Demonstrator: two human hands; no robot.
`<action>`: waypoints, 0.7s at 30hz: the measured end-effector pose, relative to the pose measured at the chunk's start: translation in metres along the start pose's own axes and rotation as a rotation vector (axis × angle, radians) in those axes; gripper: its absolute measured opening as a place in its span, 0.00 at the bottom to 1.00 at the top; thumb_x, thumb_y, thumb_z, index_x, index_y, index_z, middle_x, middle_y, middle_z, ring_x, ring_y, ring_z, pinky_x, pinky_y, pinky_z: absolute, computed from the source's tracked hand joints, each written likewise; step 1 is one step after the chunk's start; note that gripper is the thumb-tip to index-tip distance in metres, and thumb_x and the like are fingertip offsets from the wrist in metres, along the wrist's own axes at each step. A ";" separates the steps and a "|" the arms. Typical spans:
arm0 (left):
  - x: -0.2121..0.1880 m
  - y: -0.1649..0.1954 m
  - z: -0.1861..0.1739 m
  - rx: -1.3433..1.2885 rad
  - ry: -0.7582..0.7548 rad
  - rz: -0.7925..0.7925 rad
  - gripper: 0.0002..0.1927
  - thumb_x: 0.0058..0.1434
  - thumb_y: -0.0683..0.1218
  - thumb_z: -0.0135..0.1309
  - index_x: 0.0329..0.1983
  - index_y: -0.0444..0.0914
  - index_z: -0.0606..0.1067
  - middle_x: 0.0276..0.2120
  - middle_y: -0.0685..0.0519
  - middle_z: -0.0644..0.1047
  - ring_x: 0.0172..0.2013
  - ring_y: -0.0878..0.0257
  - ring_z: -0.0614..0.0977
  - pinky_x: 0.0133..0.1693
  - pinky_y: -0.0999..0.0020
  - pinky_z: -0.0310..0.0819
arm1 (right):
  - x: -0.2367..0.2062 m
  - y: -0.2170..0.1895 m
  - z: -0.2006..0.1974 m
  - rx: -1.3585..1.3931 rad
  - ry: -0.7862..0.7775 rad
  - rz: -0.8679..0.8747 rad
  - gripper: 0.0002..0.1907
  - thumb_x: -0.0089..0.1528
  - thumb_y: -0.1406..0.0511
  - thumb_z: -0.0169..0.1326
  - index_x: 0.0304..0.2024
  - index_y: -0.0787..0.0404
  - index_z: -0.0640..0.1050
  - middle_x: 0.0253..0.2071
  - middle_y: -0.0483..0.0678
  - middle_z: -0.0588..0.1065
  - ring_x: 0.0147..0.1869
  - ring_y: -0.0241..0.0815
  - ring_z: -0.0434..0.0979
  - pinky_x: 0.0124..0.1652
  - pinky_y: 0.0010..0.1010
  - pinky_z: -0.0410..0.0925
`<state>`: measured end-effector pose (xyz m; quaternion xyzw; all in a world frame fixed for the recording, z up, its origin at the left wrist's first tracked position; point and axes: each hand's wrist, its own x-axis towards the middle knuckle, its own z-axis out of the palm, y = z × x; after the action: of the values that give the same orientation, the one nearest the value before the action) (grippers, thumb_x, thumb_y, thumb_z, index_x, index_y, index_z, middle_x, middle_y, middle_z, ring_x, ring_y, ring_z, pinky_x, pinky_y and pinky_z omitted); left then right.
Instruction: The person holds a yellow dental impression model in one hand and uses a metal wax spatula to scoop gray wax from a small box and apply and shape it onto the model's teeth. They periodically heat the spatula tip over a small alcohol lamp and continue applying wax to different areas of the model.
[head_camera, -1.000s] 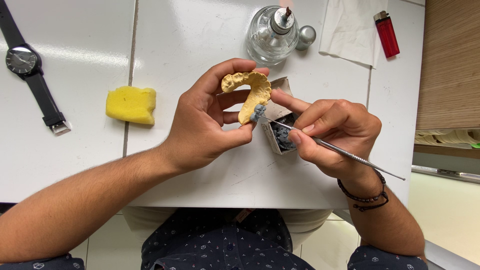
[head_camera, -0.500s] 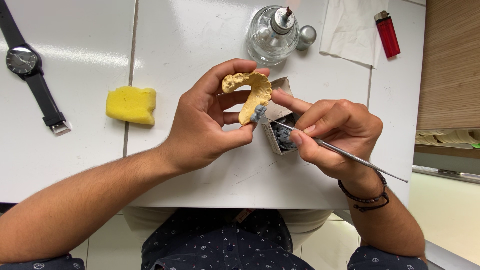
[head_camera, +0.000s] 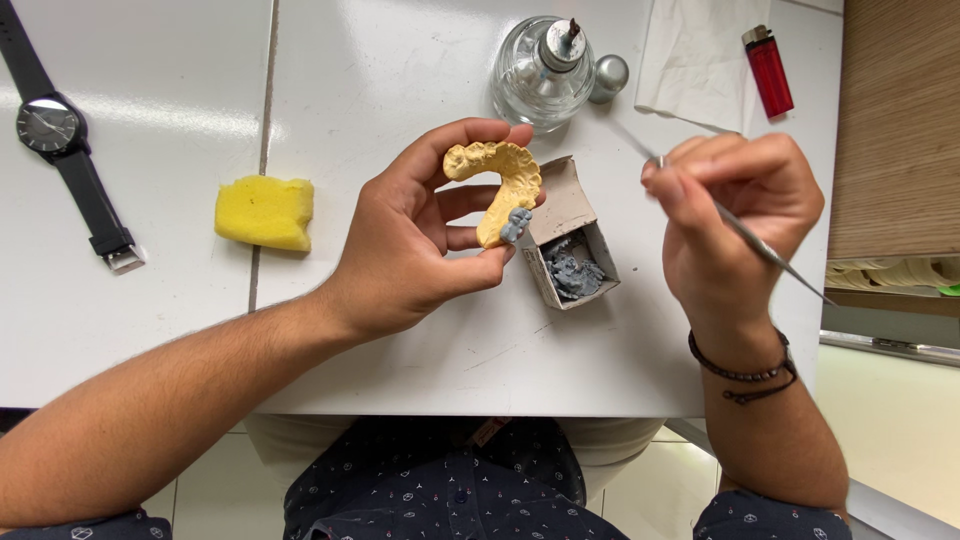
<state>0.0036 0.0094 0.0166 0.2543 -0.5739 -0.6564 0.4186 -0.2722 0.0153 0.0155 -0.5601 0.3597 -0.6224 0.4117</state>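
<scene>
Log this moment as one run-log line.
left hand: holds yellow dental cast | right hand: holds metal tool | small box: open on table

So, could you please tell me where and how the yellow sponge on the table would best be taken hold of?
Probably across the two long sides of the yellow sponge, pinched from above. It lies flat on the white table with nothing on or against it, so the top and all edges are free. The watch lies apart on its far side. The left hand, holding the dental cast, is nearest.
</scene>
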 end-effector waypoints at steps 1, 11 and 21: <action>0.001 0.000 0.000 0.005 0.005 -0.006 0.38 0.61 0.31 0.56 0.73 0.38 0.57 0.73 0.46 0.65 0.70 0.53 0.75 0.64 0.60 0.80 | 0.004 0.004 -0.001 -0.044 0.014 -0.006 0.08 0.67 0.76 0.61 0.42 0.65 0.74 0.38 0.52 0.79 0.40 0.39 0.81 0.46 0.29 0.76; 0.008 0.003 0.000 0.126 0.162 -0.022 0.37 0.59 0.33 0.61 0.71 0.38 0.62 0.64 0.45 0.70 0.59 0.56 0.80 0.56 0.66 0.87 | 0.033 0.036 0.000 -0.244 0.009 -0.030 0.07 0.72 0.75 0.62 0.48 0.69 0.75 0.41 0.53 0.79 0.41 0.35 0.79 0.42 0.20 0.73; 0.016 0.009 -0.009 -0.070 -0.029 -0.053 0.36 0.59 0.30 0.57 0.70 0.34 0.60 0.68 0.45 0.68 0.62 0.53 0.80 0.62 0.65 0.84 | 0.028 0.064 0.017 -0.290 0.060 -0.250 0.08 0.74 0.78 0.58 0.48 0.69 0.71 0.47 0.53 0.76 0.47 0.35 0.78 0.49 0.22 0.74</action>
<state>0.0051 -0.0088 0.0258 0.2450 -0.5495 -0.6906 0.4015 -0.2495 -0.0356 -0.0300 -0.6350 0.3856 -0.6267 0.2351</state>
